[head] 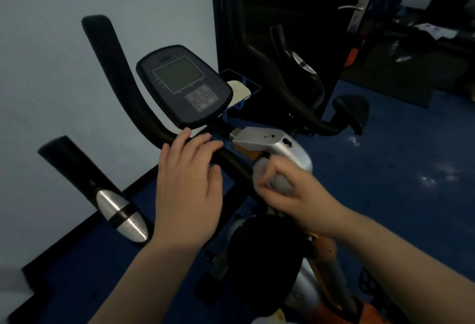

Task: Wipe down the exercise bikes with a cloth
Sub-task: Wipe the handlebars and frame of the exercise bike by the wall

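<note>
An exercise bike stands below me, with a black handlebar (123, 87), a dark console (185, 84) and a silver stem cover (270, 141). My left hand (189, 182) lies over the middle of the handlebar, fingers fairly straight and resting on the bar. My right hand (295, 195) grips a bunched white cloth (264, 172) and presses it against the bar just right of the centre, below the silver cover. The bike's black saddle (264, 251) sits under my right forearm.
A pale wall runs along the left. A dark door or mirror (282, 15) with a metal handle (357, 10) stands behind the bike. A small blue tray holding a white item (240, 92) hangs behind the console. The floor (411, 169) is blue.
</note>
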Demonstrator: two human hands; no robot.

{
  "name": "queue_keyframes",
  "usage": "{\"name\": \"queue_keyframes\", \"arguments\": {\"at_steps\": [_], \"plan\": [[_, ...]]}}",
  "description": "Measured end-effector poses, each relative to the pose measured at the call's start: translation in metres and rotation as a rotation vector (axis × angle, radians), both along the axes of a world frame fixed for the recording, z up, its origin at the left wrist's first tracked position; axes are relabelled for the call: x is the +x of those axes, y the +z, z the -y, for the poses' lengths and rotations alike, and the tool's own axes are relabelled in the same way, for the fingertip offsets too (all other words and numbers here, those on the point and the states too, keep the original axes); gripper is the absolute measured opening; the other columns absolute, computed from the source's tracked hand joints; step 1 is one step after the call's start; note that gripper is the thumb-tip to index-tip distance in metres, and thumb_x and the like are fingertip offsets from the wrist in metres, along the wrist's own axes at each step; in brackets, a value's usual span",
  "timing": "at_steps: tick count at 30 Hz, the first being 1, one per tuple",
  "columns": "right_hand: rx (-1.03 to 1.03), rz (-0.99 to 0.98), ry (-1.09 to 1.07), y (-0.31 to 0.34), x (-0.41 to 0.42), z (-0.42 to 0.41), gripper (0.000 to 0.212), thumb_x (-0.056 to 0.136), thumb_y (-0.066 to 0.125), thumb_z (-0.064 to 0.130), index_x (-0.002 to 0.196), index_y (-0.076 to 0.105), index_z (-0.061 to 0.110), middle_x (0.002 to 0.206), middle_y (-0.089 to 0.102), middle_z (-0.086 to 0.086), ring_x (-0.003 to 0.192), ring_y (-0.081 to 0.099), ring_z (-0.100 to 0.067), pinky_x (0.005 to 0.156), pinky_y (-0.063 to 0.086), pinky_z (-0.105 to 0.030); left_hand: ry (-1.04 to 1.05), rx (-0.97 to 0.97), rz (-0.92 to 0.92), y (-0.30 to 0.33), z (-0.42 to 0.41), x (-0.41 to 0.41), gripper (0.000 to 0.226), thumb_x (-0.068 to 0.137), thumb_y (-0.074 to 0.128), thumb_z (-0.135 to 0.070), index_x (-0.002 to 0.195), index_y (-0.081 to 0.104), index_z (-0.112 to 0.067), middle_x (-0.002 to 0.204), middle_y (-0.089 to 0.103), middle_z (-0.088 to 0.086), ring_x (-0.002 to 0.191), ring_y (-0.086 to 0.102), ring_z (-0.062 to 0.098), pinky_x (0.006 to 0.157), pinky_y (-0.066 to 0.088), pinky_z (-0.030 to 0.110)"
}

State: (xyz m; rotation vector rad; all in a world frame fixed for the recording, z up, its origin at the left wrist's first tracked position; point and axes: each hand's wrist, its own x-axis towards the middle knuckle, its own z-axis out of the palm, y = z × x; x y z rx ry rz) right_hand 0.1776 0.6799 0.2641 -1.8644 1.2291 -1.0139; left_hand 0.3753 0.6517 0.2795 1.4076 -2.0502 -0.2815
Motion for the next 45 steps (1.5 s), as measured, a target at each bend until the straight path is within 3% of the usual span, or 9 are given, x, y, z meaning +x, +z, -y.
{"name": "queue_keyframes", "arguments": {"at_steps": [5,10,12,18,22,28,33,39,45], "plan": [[0.0,-0.062,-0.022,0.006,0.006,0.016,0.012,0.089,0.065,0.016,0.084,0.054,0.015,0.091,0.061,0.007,0.088,0.056,-0.008,0.078,0.047,-0.026,0.059,0.001,0.035,-0.003,-0.003,-0.008,0.036,0.095,0.052,-0.017,0.131,0.054,-0.023,0.14,0.048,-0.005,0.145,0.019,0.016,0.122,0.008,0.044],[0.061,0.109,-0.145,-0.01,0.007,-0.004,0.013,0.092,0.061,0.022,0.084,0.051,0.022,0.085,0.06,0.017,0.079,0.058,0.003,0.066,0.045,-0.013,0.072,0.002,0.021,-0.003,-0.004,-0.009,0.035,0.095,0.051,-0.019,0.13,0.054,-0.023,0.139,0.048,-0.005,0.145,0.019,0.016,0.121,0.012,0.048],[0.117,-0.038,-0.146,-0.008,-0.014,-0.005,0.013,0.091,0.06,0.034,0.085,0.052,0.026,0.087,0.062,0.011,0.078,0.059,-0.004,0.067,0.05,-0.025,0.081,0.004,0.005,-0.002,-0.004,-0.011,0.037,0.093,0.046,-0.025,0.129,0.055,-0.024,0.139,0.049,-0.006,0.145,0.019,0.015,0.121,0.013,0.047],[-0.172,-0.423,-0.435,-0.001,0.021,0.032,0.021,0.095,0.053,0.034,0.096,0.059,0.015,0.101,0.056,0.0,0.084,0.056,-0.016,0.069,0.045,-0.032,0.101,0.0,-0.004,-0.002,-0.004,-0.012,0.038,0.09,0.048,-0.026,0.127,0.058,-0.025,0.136,0.051,-0.006,0.144,0.024,0.016,0.118,0.019,0.053],[0.04,-0.056,-0.293,-0.015,0.006,0.018,0.02,0.094,0.053,0.031,0.079,0.052,0.018,0.077,0.057,0.004,0.071,0.055,-0.009,0.061,0.046,-0.027,0.098,0.0,-0.045,-0.003,-0.004,-0.011,0.037,0.09,0.051,-0.026,0.126,0.059,-0.025,0.135,0.052,-0.008,0.144,0.025,0.014,0.117,0.022,0.053],[-0.13,-0.239,-0.313,0.007,0.033,0.052,0.016,0.096,0.052,0.029,0.1,0.051,0.014,0.104,0.049,0.001,0.084,0.052,-0.012,0.07,0.043,-0.028,0.107,-0.011,-0.02,-0.003,-0.004,-0.013,0.037,0.089,0.052,-0.024,0.125,0.06,-0.023,0.134,0.053,-0.006,0.143,0.027,0.015,0.116,0.023,0.054],[0.024,-0.112,-0.15,-0.004,-0.003,0.015,0.012,0.095,0.053,0.025,0.086,0.055,0.018,0.087,0.056,0.006,0.08,0.053,-0.009,0.07,0.046,-0.032,0.116,-0.014,-0.017,-0.004,-0.004,-0.012,0.037,0.09,0.051,-0.025,0.126,0.059,-0.024,0.134,0.053,-0.007,0.143,0.026,0.014,0.116,0.024,0.054],[-0.118,-0.35,-0.26,0.007,0.026,0.049,0.012,0.097,0.049,0.026,0.097,0.049,0.014,0.104,0.051,0.0,0.084,0.054,-0.019,0.069,0.044,-0.035,0.117,-0.017,-0.001,-0.005,-0.003,-0.013,0.038,0.089,0.052,-0.022,0.126,0.06,-0.022,0.134,0.054,-0.004,0.143,0.027,0.017,0.116,0.024,0.054],[0.254,0.06,-0.08,0.014,-0.012,0.026,0.009,0.09,0.061,0.031,0.086,0.062,0.023,0.088,0.068,0.008,0.084,0.064,-0.007,0.074,0.051,-0.027,0.099,0.006,-0.092,-0.002,-0.005,-0.012,0.036,0.09,0.05,-0.022,0.125,0.059,-0.027,0.136,0.049,-0.014,0.144,0.023,0.009,0.118,0.02,0.05]]}}
